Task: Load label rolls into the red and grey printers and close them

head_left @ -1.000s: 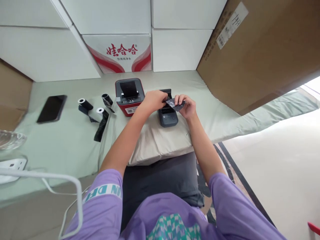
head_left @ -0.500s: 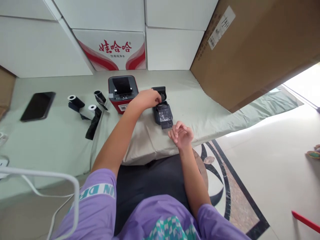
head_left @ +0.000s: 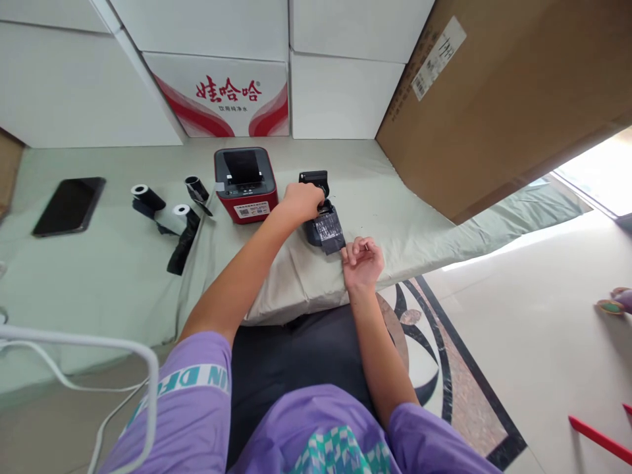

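Observation:
A small black device that looks like a portable printer (head_left: 313,233) lies on the covered surface with its lid (head_left: 314,178) raised. A dark, shiny strip (head_left: 330,230) hangs over its near side. My left hand (head_left: 305,199) reaches over from the left, fingers bent down into the opened compartment. Its fingertips are partly hidden, and what they pinch cannot be seen. Palm up, my right hand (head_left: 364,261) rests just right of the strip's lower end, fingers loosely curled and somewhat apart, with nothing visible in it.
Left of the device stands a red and black printer (head_left: 245,185). Farther left lie dark ribbon rolls (head_left: 148,196) and a black phone (head_left: 70,205). White boxes (head_left: 222,99) line the back; a large brown carton (head_left: 494,112) stands at right. A white tube frame (head_left: 99,340) crosses lower left.
My left hand has moved slightly right and down over the open compartment. The strip's lower end has shifted slightly right. My right hand has turned its palm farther up, close to the strip.

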The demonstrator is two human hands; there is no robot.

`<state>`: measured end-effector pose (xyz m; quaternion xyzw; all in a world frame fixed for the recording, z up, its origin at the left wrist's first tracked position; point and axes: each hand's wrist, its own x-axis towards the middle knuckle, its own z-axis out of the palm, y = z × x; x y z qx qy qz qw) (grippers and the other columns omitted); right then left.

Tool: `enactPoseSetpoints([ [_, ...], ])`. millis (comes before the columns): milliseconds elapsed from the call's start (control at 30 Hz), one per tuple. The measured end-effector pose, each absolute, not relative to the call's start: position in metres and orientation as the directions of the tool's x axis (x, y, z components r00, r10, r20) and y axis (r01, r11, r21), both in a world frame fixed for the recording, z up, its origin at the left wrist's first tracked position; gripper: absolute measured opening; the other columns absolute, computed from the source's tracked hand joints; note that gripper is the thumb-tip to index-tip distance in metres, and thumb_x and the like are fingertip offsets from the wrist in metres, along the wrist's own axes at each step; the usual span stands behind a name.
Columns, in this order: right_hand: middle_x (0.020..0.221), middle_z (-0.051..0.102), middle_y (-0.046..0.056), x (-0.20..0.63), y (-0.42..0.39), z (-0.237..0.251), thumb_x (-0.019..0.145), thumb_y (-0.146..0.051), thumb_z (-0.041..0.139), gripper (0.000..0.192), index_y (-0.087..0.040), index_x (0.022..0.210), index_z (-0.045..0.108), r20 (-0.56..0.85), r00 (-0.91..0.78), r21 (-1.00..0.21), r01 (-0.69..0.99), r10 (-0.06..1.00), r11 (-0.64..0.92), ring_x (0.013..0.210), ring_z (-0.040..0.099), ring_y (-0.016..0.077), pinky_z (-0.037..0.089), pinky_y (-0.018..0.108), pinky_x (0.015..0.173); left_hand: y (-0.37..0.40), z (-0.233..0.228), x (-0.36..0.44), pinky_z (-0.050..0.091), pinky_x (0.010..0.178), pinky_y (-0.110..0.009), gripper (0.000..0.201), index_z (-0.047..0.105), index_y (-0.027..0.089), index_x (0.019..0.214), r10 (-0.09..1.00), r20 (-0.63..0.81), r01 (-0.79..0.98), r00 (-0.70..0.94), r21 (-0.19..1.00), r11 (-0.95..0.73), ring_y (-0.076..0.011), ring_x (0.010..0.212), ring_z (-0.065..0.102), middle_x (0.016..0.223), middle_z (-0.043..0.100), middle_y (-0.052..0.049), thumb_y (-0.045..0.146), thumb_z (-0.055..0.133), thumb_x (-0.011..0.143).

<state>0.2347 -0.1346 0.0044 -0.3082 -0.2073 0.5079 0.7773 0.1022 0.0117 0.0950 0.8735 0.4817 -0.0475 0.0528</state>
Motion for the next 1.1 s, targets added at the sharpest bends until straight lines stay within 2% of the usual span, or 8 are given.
enactPoseSetpoints([
  [267,0.058,0.04,-0.006,0.237,-0.134,0.003,0.08,-0.037,0.064,0.024,-0.022,0.068,0.05,0.029,0.356,-0.707,-0.653,0.934,0.27,0.041,0.03,0.0061,0.03,0.023,0.046,0.004,0.089,0.114,0.053,0.088,-0.039,0.04,0.078,0.022,0.119,0.849,-0.017,0.849,0.529,0.014,-0.528,-0.0333,0.116,0.068,0.126,0.074,-0.017,0.013,0.062,0.084],
  [400,0.058,0.041,-0.006,0.236,-0.134,0.004,0.081,-0.036,0.065,0.023,-0.022,0.068,0.051,0.032,0.347,-0.704,-0.658,0.937,0.267,0.041,0.031,0.0059,0.031,0.023,0.046,0.007,0.091,0.11,0.053,0.086,-0.04,0.037,0.079,0.023,0.118,0.866,-0.057,0.868,0.496,0.043,-0.494,-0.0337,0.11,0.07,0.122,0.076,-0.016,0.019,0.062,0.086],
  [533,0.056,0.041,-0.006,0.236,-0.137,0.004,0.077,-0.034,0.065,0.02,-0.023,0.066,0.053,0.008,0.382,-0.68,-0.675,0.924,0.285,0.04,0.029,0.0066,0.03,0.023,0.045,0.009,0.105,0.094,0.053,0.088,-0.043,0.035,0.082,0.025,0.115,0.853,-0.057,0.849,0.518,0.153,-0.505,-0.0341,0.108,0.07,0.115,0.078,-0.013,0.03,0.055,0.092],
  [600,0.054,0.042,-0.007,0.236,-0.138,0.004,0.077,-0.032,0.065,0.019,-0.023,0.066,0.053,0.015,0.416,-0.653,-0.685,0.909,0.323,0.039,0.028,0.0064,0.028,0.023,0.044,0.009,0.112,0.085,0.051,0.091,-0.044,0.036,0.081,0.028,0.116,0.852,0.003,0.833,0.524,0.207,-0.513,-0.0337,0.11,0.068,0.117,0.078,-0.011,0.032,0.053,0.094],
  [733,0.052,0.041,-0.007,0.237,-0.14,0.002,0.077,-0.034,0.063,0.019,-0.023,0.066,0.053,0.027,0.486,-0.608,-0.686,0.874,0.4,0.038,0.029,0.006,0.025,0.023,0.043,0.011,0.113,0.079,0.041,0.109,-0.048,0.042,0.071,0.027,0.134,0.853,0.226,0.822,0.471,0.24,-0.517,-0.0345,0.133,0.055,0.139,0.068,-0.013,0.038,0.052,0.098],
  [800,0.052,0.041,-0.007,0.238,-0.14,0.001,0.077,-0.035,0.063,0.019,-0.023,0.067,0.053,0.022,0.479,-0.617,-0.684,0.878,0.388,0.038,0.029,0.006,0.025,0.023,0.043,0.013,0.11,0.08,0.036,0.114,-0.051,0.049,0.064,0.023,0.143,0.856,0.232,0.826,0.461,0.239,-0.51,-0.0356,0.136,0.052,0.143,0.065,-0.016,0.041,0.052,0.099],
  [967,0.054,0.04,-0.008,0.24,-0.139,0.001,0.077,-0.038,0.063,0.021,-0.023,0.069,0.05,0.011,0.455,-0.657,-0.668,0.89,0.35,0.039,0.028,0.0062,0.026,0.024,0.044,0.016,0.116,0.079,0.043,0.105,-0.043,0.049,0.071,0.021,0.13,0.886,0.153,0.816,0.437,0.347,-0.462,-0.0296,0.117,0.064,0.113,0.077,-0.013,0.045,0.037,0.106],
  [1100,0.054,0.042,-0.008,0.24,-0.137,0.001,0.076,-0.036,0.064,0.019,-0.023,0.069,0.052,0.023,0.441,-0.638,-0.685,0.897,0.353,0.039,0.029,0.0061,0.025,0.024,0.044,0.016,0.122,0.071,0.048,0.095,-0.036,0.043,0.076,0.026,0.122,0.888,0.095,0.805,0.45,0.387,-0.45,-0.0272,0.11,0.068,0.106,0.079,-0.008,0.048,0.045,0.103],
])
